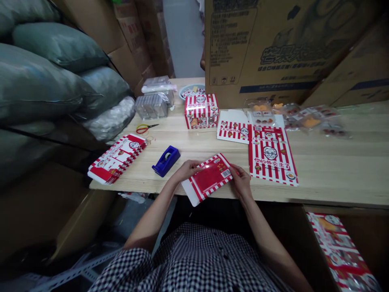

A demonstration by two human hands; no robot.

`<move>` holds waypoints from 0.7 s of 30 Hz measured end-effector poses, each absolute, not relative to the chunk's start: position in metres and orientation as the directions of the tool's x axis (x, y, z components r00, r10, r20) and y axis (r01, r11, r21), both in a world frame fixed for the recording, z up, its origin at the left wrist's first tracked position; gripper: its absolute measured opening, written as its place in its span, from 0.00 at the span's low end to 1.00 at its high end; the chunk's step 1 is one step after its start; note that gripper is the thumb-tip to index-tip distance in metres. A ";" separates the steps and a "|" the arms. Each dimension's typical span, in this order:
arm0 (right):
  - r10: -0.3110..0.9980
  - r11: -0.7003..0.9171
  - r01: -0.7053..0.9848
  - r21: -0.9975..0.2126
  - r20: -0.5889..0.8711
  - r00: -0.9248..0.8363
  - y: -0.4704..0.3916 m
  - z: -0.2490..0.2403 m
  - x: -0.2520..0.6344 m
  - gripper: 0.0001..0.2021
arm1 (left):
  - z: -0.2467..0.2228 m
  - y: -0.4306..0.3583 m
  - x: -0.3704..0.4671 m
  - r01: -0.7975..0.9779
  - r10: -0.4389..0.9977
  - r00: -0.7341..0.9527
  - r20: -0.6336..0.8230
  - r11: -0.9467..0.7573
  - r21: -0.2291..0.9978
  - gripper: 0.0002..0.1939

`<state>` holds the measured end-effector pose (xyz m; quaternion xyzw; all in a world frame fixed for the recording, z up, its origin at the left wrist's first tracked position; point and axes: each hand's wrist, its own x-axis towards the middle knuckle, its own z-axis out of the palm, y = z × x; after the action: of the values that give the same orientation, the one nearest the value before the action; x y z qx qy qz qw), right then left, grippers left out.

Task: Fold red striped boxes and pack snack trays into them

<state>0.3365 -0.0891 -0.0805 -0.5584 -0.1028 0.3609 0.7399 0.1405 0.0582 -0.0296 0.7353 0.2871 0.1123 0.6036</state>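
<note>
Between my hands, over the table's front edge, is a red-and-white striped carton [209,177] with a red panel, a barcode and a white flap at its lower left. My left hand [187,170] grips its upper left edge, fingers closed on the card. At the carton's right end my right hand [241,178] holds the edge, thumb and fingers pressed together. A blue tape dispenser [166,161] stands left of my left hand. To the right of my right hand lie flat striped cartons [270,156]. Behind the held carton an assembled striped box [201,111] stands upright.
A pile of folded cartons [118,158] and yellow-red scissors [146,128] lie at left. Clear plastic packs [152,105], a bowl [194,91] and bagged toy pieces [310,119] sit farther back. Large cardboard boxes [261,48] border the rear; stuffed sacks [57,46] crowd the left.
</note>
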 end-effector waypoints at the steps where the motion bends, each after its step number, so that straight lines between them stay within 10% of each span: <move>1: 0.678 0.087 -0.423 -0.902 -0.257 0.689 -0.089 -0.082 0.337 0.23 | -0.030 0.065 0.142 0.297 0.561 0.809 -0.173 -0.136 0.945 0.23; 10: 0.710 0.050 -0.362 -0.931 -0.222 0.669 -0.082 -0.106 0.342 0.33 | -0.040 0.085 0.150 0.440 0.694 0.718 -0.051 -0.397 0.806 0.24; 21: 0.563 0.024 0.097 -0.995 0.094 0.821 -0.118 -0.077 0.343 0.26 | -0.059 0.044 0.149 0.525 0.594 0.799 0.092 -0.764 0.376 0.28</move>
<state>0.3427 -0.1184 -0.0766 -0.6766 -0.2438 0.1733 0.6729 0.1486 0.0439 -0.0587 0.9333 0.2998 0.1034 0.1683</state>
